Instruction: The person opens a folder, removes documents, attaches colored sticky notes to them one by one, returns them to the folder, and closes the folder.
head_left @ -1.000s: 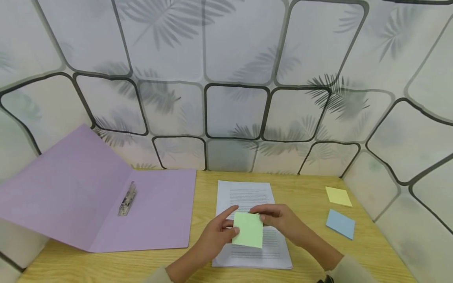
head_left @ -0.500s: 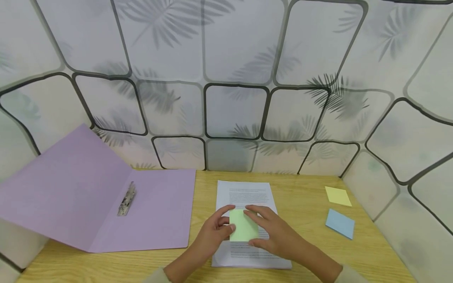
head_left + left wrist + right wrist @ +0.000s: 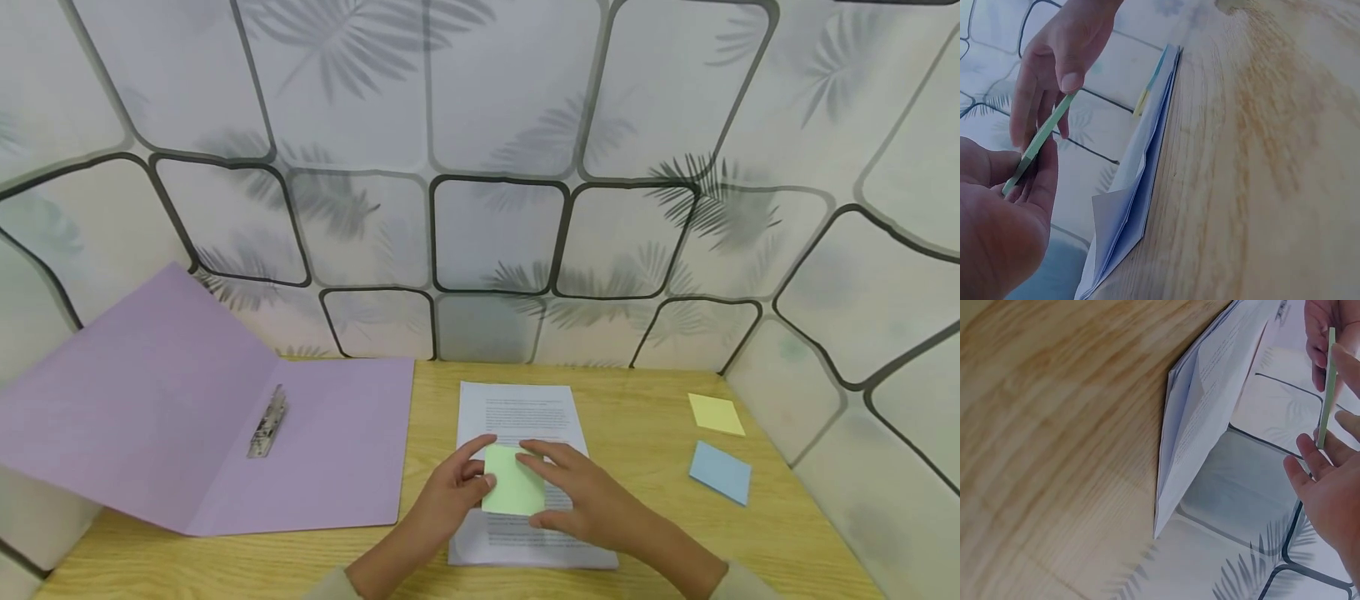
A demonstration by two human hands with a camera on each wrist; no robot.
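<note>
A light green sticky-note pad is held above the printed paper stack. My left hand pinches the pad's left side, its thumb on the face. In the left wrist view, the pad shows edge-on with visible thickness, gripped by the left hand. My right hand spans the pad's right part with spread fingers: fingertips lie over its upper right, the thumb is near the lower right corner. The right wrist view shows the right hand alongside the pad.
An open purple folder with a metal clip lies on the left, its cover leaning up. Yellow and blue sticky-note pads lie at the right of the wooden table. Patterned walls enclose the back and sides.
A second ago my right hand pinched the pad's upper right corner. It has since spread over the right part, thumb lower down. The pad has shifted slightly left, still in my left hand.
</note>
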